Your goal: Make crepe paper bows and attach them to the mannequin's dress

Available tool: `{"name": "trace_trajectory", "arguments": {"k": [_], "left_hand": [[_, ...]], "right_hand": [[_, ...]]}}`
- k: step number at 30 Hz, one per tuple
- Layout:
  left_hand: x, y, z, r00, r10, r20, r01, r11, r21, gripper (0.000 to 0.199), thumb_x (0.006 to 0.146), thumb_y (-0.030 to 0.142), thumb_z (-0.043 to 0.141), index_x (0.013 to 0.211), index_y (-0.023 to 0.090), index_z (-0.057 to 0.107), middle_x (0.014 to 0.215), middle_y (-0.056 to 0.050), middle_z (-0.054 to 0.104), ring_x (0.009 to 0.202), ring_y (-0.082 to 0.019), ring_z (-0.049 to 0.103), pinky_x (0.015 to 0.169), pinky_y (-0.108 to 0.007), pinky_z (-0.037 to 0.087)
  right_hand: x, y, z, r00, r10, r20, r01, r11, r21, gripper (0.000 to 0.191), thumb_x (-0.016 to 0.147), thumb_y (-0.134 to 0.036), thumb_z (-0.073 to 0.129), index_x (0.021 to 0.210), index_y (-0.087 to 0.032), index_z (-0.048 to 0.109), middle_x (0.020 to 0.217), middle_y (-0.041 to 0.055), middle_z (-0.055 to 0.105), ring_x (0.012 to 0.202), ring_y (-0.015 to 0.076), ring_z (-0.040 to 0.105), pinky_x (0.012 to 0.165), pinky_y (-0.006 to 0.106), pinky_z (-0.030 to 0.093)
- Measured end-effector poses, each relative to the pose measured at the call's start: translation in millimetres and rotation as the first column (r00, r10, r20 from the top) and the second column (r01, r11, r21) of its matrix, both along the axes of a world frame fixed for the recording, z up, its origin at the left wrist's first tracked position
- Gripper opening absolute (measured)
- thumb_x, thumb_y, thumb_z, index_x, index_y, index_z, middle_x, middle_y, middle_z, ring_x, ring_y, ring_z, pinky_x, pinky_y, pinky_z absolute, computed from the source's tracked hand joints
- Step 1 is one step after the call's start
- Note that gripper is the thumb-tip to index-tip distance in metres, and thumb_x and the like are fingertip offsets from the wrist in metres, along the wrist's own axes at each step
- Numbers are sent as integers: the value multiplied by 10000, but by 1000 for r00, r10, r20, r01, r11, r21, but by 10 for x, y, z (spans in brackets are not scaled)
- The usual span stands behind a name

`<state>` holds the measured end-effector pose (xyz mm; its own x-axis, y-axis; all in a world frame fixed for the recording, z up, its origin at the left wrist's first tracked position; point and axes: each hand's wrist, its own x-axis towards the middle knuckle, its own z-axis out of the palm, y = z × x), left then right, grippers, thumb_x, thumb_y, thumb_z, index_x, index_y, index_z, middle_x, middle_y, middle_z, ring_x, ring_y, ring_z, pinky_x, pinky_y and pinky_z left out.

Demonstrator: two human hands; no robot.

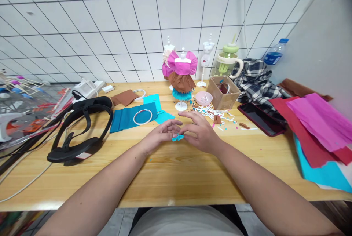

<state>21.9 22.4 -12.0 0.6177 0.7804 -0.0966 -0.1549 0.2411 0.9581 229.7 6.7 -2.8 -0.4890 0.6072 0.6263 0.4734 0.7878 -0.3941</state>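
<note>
Just nearer than the pink-bodiced miniature dress form (pixel 182 80), a turquoise crepe-paper scrap (pixel 178 138), judged light, tearable and best held by its edges, was pinched by the left hand (pixel 161 134), the right hand's (pixel 202 133) grip unclear

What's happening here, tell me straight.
A person is working on a small, crinkled blue piece over the table. The left hand has it at the fingertips; the right hand is at its other side, though whether it grips too is unclear. Beyond the hands stands a small dress form in pink, brown and blue. White sticks lie scattered to its right; a white ring rests on folded blue sheets.
</note>
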Motion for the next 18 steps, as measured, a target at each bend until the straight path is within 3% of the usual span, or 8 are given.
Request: {"name": "trace_trajectory", "arguments": {"k": [3,6,8,11,13,16,18], "left_hand": [[-17,14,1,997,51,50,-52,999,10,464,754,286,672,1200,203,574,1086,-91,643,1027,-245,595,913,-393,426],[-33,14,54,985,160,-72,-143,970,197,406,772,369,666,1136,197,614,1132,-102,632,1066,-256,578,930,-389,427],[-28,1,104,940,256,-225,-153,907,392,365,746,398,703,1041,189,653,1095,-98,646,1054,-252,578,939,-377,422],[3,-23,157,838,385,-386,-92,798,595,244,743,392,705,861,180,682,960,-77,668,962,-231,599,921,-366,424],[23,-30,164,808,415,-419,-68,771,633,212,763,389,677,776,178,674,892,-62,670,900,-214,608,889,-351,433],[35,-26,147,800,413,-435,-69,784,618,218,778,392,651,745,176,660,844,-48,668,847,-198,610,842,-327,443],[35,-24,134,802,410,-434,-79,793,604,222,778,393,650,740,174,654,823,-41,663,825,-190,608,817,-312,446]], "right_hand": [[-2,22,-33,1000,-11,-9,10,995,-95,87,820,-216,626,890,-229,677,1267,76,592,1176,232,523,1005,432,386],[-5,45,-74,998,-56,-2,54,968,-245,84,815,-223,639,894,-213,666,1041,63,692,979,210,614,873,368,452],[-11,52,-85,995,-91,34,97,943,-317,71,813,-213,635,879,-206,661,893,40,707,857,193,628,782,330,457],[-24,45,-73,992,-103,68,121,918,-377,38,801,-213,637,835,-204,654,832,22,694,809,177,618,736,304,439],[-31,32,-60,993,-118,26,118,891,-439,74,788,-223,644,860,-204,644,831,12,689,779,159,614,714,288,440],[-40,22,-64,983,-152,-107,68,832,-551,311,759,-247,664,1064,-214,610,941,17,692,758,136,614,711,274,459],[-52,29,-90,971,-159,-180,17,793,-610,342,758,-280,662,1090,-212,613,941,25,691,750,135,613,708,272,468]]}}
